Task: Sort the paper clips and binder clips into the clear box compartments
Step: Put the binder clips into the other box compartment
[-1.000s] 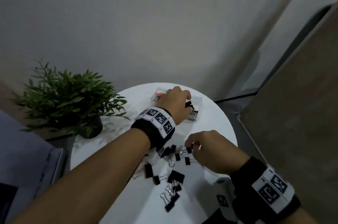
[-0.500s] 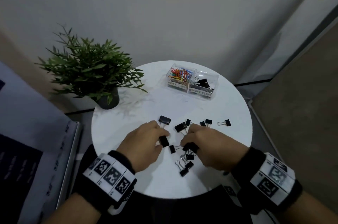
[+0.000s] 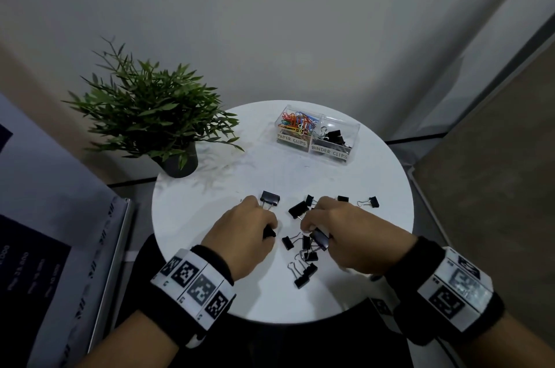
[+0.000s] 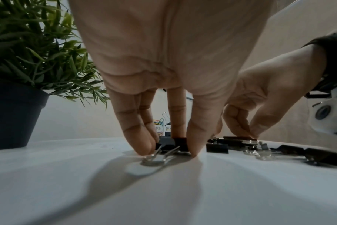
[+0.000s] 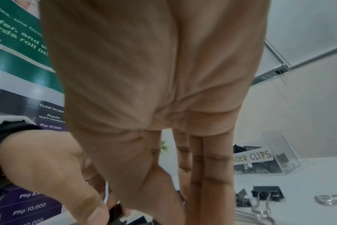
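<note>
Change: left hand (image 3: 240,237), which was over the clear box (image 3: 345,127) a second ago, is now back at the near pile; head view has also dropped to show the whole table (image 3: 210,262)
Left fingers: thumb and fingertips (image 4: 194,146) pinch a black binder clip (image 4: 172,144) that lies on the tabletop, its wire handles pointing toward the wrist camera
Right hand: right hand (image 3: 351,232) is curled around a black binder clip (image 3: 319,239) at the pile; whether it is lifted off the surface cannot be told
Meaning: one drop-off looks done and both hands are picking again, so the sort is in its later part
Box: paper clips (image 3: 297,124) fill the left compartment, binder clips (image 3: 333,137) lie in the right one; box stands at the far side, well apart from the hands
Remaining: loose binder clips (image 3: 303,273) lie scattered between and beyond the hands; no loose paper clips are visible
Edges: outermost clip (image 3: 371,202) sits toward the right rim; the pile's nearest clips lie a little in from the near edge
Open room: bare tabletop runs between the pile and the box; potted plant (image 3: 150,115) stands at the left, off that path
</note>
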`<state>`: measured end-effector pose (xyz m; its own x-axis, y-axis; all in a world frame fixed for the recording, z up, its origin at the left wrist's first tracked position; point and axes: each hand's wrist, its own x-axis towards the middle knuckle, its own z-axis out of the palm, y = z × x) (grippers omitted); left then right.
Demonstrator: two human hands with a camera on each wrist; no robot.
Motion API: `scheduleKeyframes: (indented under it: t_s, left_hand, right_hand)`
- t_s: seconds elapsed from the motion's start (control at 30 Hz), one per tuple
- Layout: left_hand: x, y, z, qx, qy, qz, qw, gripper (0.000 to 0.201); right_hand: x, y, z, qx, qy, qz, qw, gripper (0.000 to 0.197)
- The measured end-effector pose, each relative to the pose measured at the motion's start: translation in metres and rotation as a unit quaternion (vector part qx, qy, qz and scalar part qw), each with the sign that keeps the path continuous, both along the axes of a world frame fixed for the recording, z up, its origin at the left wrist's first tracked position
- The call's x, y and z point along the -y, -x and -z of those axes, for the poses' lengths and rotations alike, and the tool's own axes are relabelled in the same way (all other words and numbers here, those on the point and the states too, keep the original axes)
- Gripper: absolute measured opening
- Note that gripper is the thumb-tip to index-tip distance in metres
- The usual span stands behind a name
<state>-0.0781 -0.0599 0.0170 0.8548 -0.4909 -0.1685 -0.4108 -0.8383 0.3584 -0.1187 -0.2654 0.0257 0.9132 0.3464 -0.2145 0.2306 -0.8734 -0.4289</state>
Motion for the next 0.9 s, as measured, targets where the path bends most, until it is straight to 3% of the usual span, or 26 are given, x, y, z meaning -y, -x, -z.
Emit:
scheduleKeyframes:
  t_s: [0.13,0.3,0.5,0.73,0.9]
  left_hand:
    - [-0.002,0.001,0.002,0.002,0.015,-0.016,1.000,0.023]
    - [-0.005,-0.001,-0.002,0.021,0.042,-0.037,0.998,0.023]
    - [0.002,-0.018,-0.020,0.056,0.034,-0.055,0.996,0.020]
    - [0.036,-0.051,-0.018,0.033,-0.023,-0.057,0.998,0.018]
    - [0.044,-0.055,-0.007,0.029,-0.079,-0.049,0.995,0.019]
  right_hand:
    - [0.002,0.001,0.000,-0.022,0.008,-0.018,1.000,0.052]
    - [0.002,-0.001,0.007,0.010,0.019,-0.020,1.000,0.036]
    - [0.003,-0.003,0.007,0.023,0.027,-0.023,0.999,0.033]
    - [0.002,-0.001,-0.005,0.038,0.024,0.007,0.999,0.021]
    - [0.000,0.000,-0.014,0.049,0.030,0.073,0.996,0.025]
